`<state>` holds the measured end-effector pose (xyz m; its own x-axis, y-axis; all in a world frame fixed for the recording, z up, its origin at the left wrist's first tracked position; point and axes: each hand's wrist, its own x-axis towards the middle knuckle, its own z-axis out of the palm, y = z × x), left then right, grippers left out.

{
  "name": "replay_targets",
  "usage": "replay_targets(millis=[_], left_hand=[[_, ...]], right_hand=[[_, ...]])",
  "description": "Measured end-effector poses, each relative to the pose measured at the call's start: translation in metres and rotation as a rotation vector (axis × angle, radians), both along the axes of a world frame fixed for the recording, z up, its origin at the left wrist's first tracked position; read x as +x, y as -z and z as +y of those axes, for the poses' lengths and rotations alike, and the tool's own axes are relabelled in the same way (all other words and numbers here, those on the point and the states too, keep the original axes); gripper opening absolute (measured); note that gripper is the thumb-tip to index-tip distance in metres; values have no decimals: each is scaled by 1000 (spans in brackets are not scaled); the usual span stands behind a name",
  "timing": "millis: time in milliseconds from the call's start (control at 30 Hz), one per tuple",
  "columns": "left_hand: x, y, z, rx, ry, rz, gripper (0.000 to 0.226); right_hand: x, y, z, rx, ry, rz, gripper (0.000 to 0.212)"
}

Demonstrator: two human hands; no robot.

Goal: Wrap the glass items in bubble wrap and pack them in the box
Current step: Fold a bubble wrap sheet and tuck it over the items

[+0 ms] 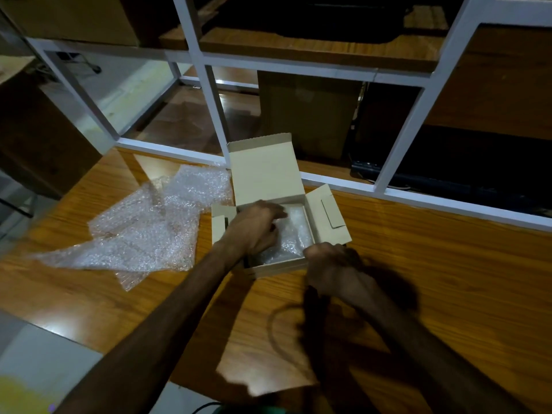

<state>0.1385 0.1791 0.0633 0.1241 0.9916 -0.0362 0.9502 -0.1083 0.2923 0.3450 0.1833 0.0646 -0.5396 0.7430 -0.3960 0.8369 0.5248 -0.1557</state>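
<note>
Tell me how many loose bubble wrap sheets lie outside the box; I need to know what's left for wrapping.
2, as far as I can tell: overlapping sheets on the table left of the box, one farther back, one nearer. More may be hidden within the pile.

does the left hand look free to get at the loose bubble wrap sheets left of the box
Probably yes: the left hand is in the box, and bare table lies between it and the bubble wrap sheets.
</note>
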Motion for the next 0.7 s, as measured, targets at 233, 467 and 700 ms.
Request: replay_targets(millis=[233, 467, 700], left_hand=[[-33, 21, -62, 95, -80, 284, 37], [-31, 28, -75, 39, -83, 195, 55], [-38, 33, -88, 31, -70, 184, 69]], right_hand=[[3, 36, 7, 237, -62, 139, 40], [-39, 27, 16, 347, -331, 442, 35], [-82, 28, 37, 233, -653, 260, 48]])
